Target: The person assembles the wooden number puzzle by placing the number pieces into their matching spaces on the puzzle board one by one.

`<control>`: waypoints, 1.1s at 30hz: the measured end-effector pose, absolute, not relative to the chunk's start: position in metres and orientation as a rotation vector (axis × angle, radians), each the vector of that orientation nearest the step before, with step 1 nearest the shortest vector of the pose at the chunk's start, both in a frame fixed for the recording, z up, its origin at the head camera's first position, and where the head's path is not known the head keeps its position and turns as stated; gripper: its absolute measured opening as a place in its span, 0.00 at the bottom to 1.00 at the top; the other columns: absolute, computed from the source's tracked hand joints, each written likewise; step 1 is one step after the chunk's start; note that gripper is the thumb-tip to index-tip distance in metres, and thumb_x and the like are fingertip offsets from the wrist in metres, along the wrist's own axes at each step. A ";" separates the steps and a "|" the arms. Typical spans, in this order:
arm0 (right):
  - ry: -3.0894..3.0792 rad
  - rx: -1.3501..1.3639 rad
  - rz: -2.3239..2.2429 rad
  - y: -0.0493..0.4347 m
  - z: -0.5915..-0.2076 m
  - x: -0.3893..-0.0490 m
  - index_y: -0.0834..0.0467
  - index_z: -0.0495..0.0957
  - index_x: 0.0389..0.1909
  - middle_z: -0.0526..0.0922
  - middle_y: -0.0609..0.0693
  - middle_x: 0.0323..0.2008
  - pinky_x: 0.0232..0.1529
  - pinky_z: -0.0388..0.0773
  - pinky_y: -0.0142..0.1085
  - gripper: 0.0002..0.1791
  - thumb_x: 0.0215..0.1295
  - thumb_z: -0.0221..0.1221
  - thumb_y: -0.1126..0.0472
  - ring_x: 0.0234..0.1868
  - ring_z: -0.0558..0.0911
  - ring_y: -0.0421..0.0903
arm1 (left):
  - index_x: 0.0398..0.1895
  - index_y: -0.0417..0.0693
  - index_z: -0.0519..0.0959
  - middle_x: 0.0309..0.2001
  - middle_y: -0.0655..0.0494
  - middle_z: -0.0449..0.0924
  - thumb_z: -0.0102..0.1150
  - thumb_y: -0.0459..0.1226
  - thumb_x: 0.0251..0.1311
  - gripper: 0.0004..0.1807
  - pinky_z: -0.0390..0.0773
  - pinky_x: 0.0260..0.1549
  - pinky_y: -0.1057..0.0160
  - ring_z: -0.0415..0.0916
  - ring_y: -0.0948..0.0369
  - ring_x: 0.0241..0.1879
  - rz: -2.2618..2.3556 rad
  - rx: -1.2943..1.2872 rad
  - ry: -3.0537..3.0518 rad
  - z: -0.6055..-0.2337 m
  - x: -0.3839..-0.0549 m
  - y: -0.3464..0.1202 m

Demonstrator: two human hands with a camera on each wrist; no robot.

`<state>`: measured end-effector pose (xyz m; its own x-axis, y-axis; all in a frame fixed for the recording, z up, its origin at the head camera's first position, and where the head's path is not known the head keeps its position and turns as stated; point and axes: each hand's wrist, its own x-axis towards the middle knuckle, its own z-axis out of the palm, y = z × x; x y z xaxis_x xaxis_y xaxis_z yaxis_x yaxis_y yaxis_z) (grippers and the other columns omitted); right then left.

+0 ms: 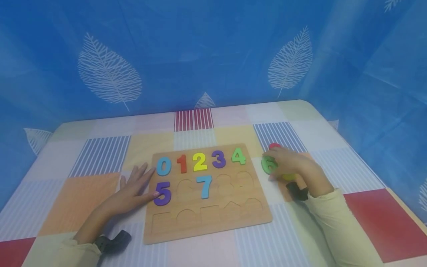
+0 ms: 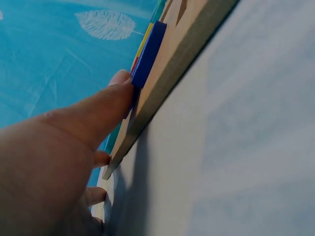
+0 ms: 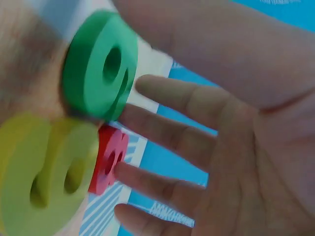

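A wooden number board (image 1: 213, 218) holds the coloured numbers 0, 1, 2, 3, 4 in its top row. In the row below sit a purple 5 (image 1: 162, 194) and a light blue 7 (image 1: 204, 186). My left hand (image 1: 130, 194) lies at the board's left edge with fingers spread, its thumb touching the 5. To the right of the board, my right hand (image 1: 288, 162) is over a green 6 (image 3: 101, 64), with fingers extended beside it in the right wrist view. Near that hand lie a rounded yellow piece (image 3: 59, 172) and a red piece (image 3: 108, 158), both partly hidden in the head view.
A patchwork-patterned cloth (image 1: 90, 193) covers the table. Behind it hangs a blue curtain (image 1: 207, 55) with white leaf prints. Outlined recesses (image 1: 208, 215) show in the board's lower rows. Dark bands (image 1: 113, 241) are on both wrists.
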<state>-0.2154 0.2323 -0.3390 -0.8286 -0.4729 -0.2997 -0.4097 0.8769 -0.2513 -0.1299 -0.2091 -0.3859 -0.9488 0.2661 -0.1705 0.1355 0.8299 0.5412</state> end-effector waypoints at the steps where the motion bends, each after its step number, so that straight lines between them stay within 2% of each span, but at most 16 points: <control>1: 2.687 -0.635 -0.243 0.234 -0.339 -0.216 0.63 0.67 0.58 0.72 0.62 0.52 0.51 0.69 0.54 0.38 0.45 0.69 0.56 0.53 0.70 0.60 | 0.71 0.47 0.48 0.71 0.36 0.31 0.51 0.58 0.56 0.45 0.17 0.54 0.30 0.18 0.38 0.68 0.798 0.308 2.771 -0.386 -0.130 -0.209; 6: 2.725 -0.680 -0.241 0.236 -0.341 -0.217 0.61 0.71 0.53 0.73 0.58 0.45 0.42 0.71 0.48 0.33 0.42 0.70 0.58 0.44 0.72 0.56 | 0.71 0.47 0.48 0.71 0.36 0.31 0.52 0.58 0.56 0.45 0.16 0.54 0.31 0.18 0.38 0.68 0.813 0.303 2.765 -0.384 -0.129 -0.209; 10: 2.781 -0.707 -0.233 0.234 -0.342 -0.218 0.61 0.74 0.49 0.71 0.54 0.41 0.41 0.71 0.45 0.31 0.41 0.71 0.57 0.40 0.70 0.52 | 0.71 0.47 0.48 0.71 0.37 0.31 0.52 0.58 0.56 0.45 0.16 0.54 0.31 0.18 0.38 0.68 0.823 0.306 2.761 -0.385 -0.129 -0.209; 13: 2.795 -0.721 -0.239 0.230 -0.341 -0.218 0.63 0.74 0.50 0.74 0.54 0.41 0.45 0.71 0.46 0.33 0.41 0.71 0.53 0.42 0.71 0.52 | 0.71 0.47 0.48 0.71 0.36 0.32 0.52 0.57 0.56 0.45 0.17 0.54 0.30 0.18 0.37 0.68 0.836 0.326 2.764 -0.385 -0.129 -0.209; 19: 2.772 -0.748 -0.358 0.211 -0.341 -0.210 0.66 0.72 0.53 0.76 0.59 0.49 0.55 0.68 0.51 0.39 0.41 0.70 0.50 0.52 0.72 0.57 | 0.71 0.46 0.48 0.71 0.35 0.32 0.53 0.56 0.56 0.45 0.18 0.54 0.29 0.19 0.35 0.67 0.844 0.349 2.768 -0.384 -0.128 -0.209; 21: 2.765 -0.754 -0.380 0.201 -0.342 -0.206 0.64 0.72 0.53 0.77 0.56 0.47 0.52 0.70 0.48 0.38 0.41 0.70 0.49 0.50 0.72 0.54 | 0.71 0.45 0.48 0.71 0.35 0.32 0.53 0.56 0.56 0.45 0.18 0.54 0.30 0.19 0.35 0.67 0.843 0.347 2.769 -0.384 -0.128 -0.209; 23: 2.759 -0.800 -0.385 0.189 -0.341 -0.202 0.63 0.74 0.52 0.77 0.52 0.41 0.46 0.71 0.42 0.37 0.40 0.70 0.48 0.44 0.72 0.50 | 0.71 0.45 0.48 0.71 0.35 0.32 0.53 0.56 0.56 0.45 0.18 0.54 0.30 0.19 0.35 0.67 0.839 0.345 2.772 -0.384 -0.128 -0.210; 27: 2.753 -0.839 -0.371 0.168 -0.339 -0.195 0.60 0.74 0.52 0.74 0.46 0.36 0.34 0.67 0.33 0.36 0.40 0.70 0.47 0.37 0.67 0.45 | 0.71 0.45 0.48 0.71 0.35 0.32 0.53 0.56 0.57 0.45 0.17 0.54 0.30 0.19 0.35 0.67 0.840 0.348 2.774 -0.384 -0.127 -0.210; 33: 2.719 -0.806 -0.367 0.143 -0.339 -0.187 0.58 0.73 0.54 0.74 0.45 0.39 0.38 0.70 0.34 0.36 0.42 0.69 0.46 0.40 0.68 0.43 | 0.71 0.46 0.47 0.71 0.36 0.31 0.52 0.57 0.57 0.45 0.17 0.55 0.31 0.18 0.36 0.67 0.830 0.342 2.772 -0.385 -0.128 -0.209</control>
<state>-0.1874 0.1431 -0.3385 -0.8047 -0.5610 -0.1940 -0.4895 0.8120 -0.3179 -0.1278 -0.2095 -0.3849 -0.9468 0.2849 -0.1494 0.1560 0.8127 0.5614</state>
